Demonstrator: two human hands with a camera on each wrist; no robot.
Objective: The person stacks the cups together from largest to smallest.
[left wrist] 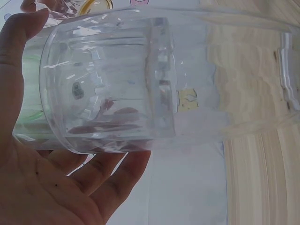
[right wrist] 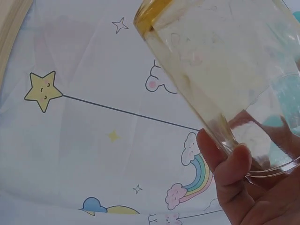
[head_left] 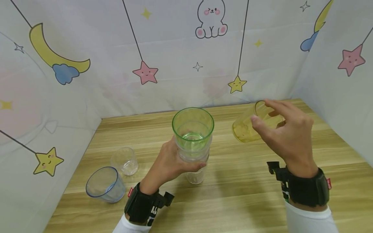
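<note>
My left hand (head_left: 170,161) grips a stack of nested glasses in the middle of the head view, thumb across the front. On top sits a green-rimmed glass (head_left: 193,142), its mouth facing up. Below it are clear glasses (head_left: 196,177); the left wrist view shows one clear glass (left wrist: 243,70) with another nested inside. To the right, my right hand (head_left: 295,132) holds a yellow glass (head_left: 244,127) near its rim, thumb on one side and fingers on the other. The yellow glass is tilted, base pointing left and down, apart from the stack.
A blue-rimmed glass (head_left: 109,187) stands at the left of the wooden table (head_left: 239,200). Just behind it is a small clear glass (head_left: 129,165). A printed cloth (head_left: 175,94) with stars and moons walls the table at the back and both sides.
</note>
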